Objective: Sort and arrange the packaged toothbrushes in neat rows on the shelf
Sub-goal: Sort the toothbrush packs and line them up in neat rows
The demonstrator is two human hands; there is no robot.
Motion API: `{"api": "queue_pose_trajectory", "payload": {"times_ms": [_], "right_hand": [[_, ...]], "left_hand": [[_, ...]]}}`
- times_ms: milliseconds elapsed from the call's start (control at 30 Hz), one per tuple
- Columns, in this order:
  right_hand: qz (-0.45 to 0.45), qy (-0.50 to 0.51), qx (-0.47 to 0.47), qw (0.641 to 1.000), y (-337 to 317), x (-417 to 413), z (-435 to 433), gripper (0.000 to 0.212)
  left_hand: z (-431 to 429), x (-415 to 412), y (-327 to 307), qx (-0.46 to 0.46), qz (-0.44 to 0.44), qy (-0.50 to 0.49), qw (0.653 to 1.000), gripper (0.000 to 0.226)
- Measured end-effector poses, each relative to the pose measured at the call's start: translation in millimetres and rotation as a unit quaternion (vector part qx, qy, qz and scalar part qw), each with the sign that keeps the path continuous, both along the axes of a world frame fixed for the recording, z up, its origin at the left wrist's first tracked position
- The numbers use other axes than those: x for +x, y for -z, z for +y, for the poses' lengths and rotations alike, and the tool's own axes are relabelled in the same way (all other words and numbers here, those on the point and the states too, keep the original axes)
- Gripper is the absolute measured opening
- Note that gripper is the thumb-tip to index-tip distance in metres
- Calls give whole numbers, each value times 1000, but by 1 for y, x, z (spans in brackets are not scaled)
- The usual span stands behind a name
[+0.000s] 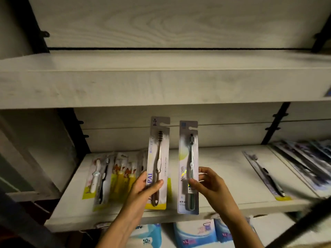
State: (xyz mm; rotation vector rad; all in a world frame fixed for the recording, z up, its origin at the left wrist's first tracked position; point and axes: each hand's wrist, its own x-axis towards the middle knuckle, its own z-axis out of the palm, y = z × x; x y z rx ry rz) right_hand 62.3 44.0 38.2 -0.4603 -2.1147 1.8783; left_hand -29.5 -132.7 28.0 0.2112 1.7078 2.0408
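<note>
Two packs held: one packaged toothbrush in each hand, both upright over the middle of the shelf (223,167), side by side but not touching.
Left hand (145,185): clamped on the lower half of the brown-brush pack (158,158); thumb across the front, fingers behind the card.
Right hand (209,181): pinching the green-brush pack (189,158) at its lower half; thumb on the front, fingertips on the right edge.
Done so far (my judgement): the yellow-bottomed packs (107,176) at the left end of the shelf lie side by side but overlap, so a rough group rather than a clean row. The dark packs (304,163) at the right end lie in a slanted, overlapping run; blur hides the detail.
Loose item: one dark-brush pack (265,176) lies alone on the shelf, angled, just left of that run.
Left to do (my judgement): place both held packs, straighten the left group, and line up the lone pack. The middle of the shelf has no row yet.
Progress: early to midway, I think.
Below the shelf: blue-and-white packages (195,233), not part of this job.
</note>
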Motion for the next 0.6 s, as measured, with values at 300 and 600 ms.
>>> {"api": "queue_pose_trajectory", "payload": {"times_ms": [300, 600], "right_hand": [[-10, -28, 19, 999, -1, 86, 134, 38], [4, -64, 21, 998, -16, 161, 206, 41]], "left_hand": [[123, 93, 9, 23, 9, -5, 1000, 28], [194, 171, -6, 32, 45, -6, 998, 28]]}}
